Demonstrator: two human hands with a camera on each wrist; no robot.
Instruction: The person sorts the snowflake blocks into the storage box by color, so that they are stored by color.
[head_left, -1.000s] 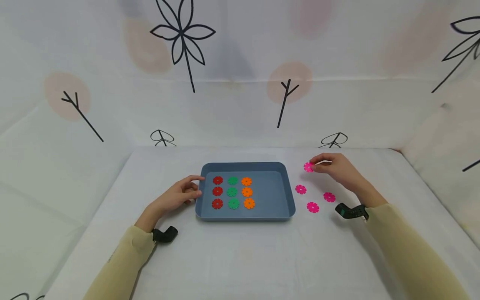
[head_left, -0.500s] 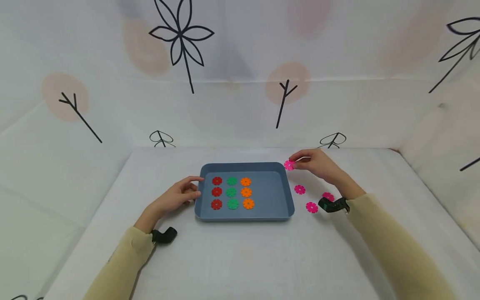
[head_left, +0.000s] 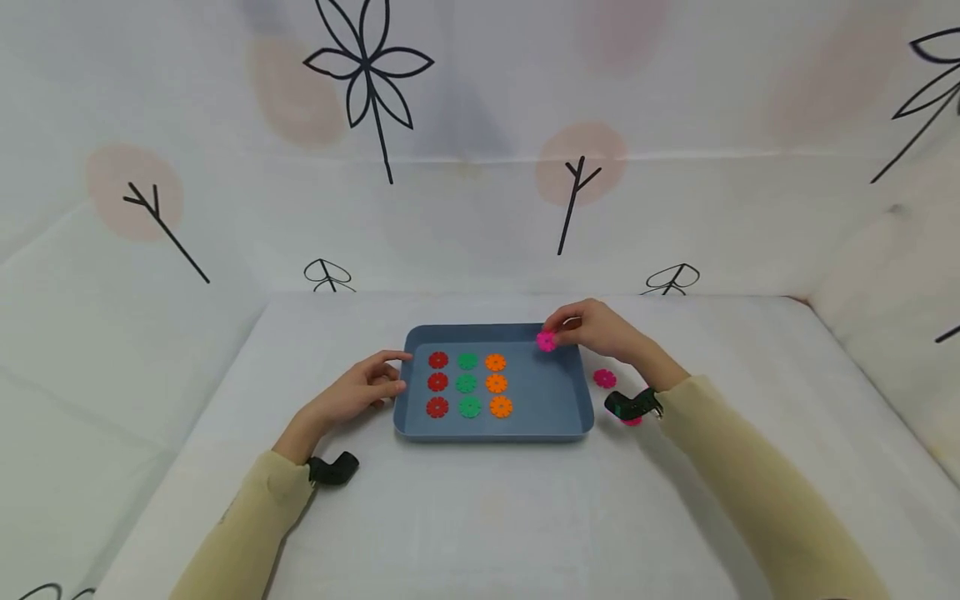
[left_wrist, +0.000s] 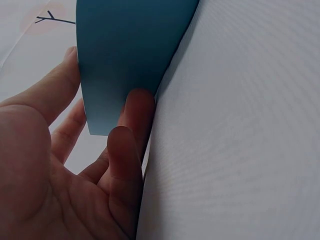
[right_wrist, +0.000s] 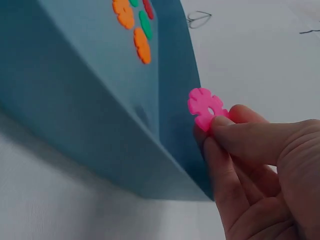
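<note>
In the head view a blue-grey tray point(head_left: 491, 425) lies on the white table, with red, green and orange flower-shaped discs in columns on its left and middle. My left hand point(head_left: 360, 387) holds the tray's left side. In the left wrist view the thumb point(left_wrist: 57, 90) is at the rim and the fingers point(left_wrist: 137, 117) lie by the outer wall. My right hand point(head_left: 600, 329) pinches a pink notched disc point(head_left: 546, 341) between thumb and fingers, above the tray's back right corner. That pink disc point(right_wrist: 202, 107) is tilted in the right wrist view.
On the table right of the tray lies a pink disc point(head_left: 604, 378). Another pink disc point(head_left: 632, 421) is partly hidden by the black wrist camera point(head_left: 632, 405). A patterned white cloth point(head_left: 465, 217) hangs behind the table.
My right hand has moved left with the pink disc, from the table beyond the tray to over its back right corner. The left hand stays at the tray's left side.
</note>
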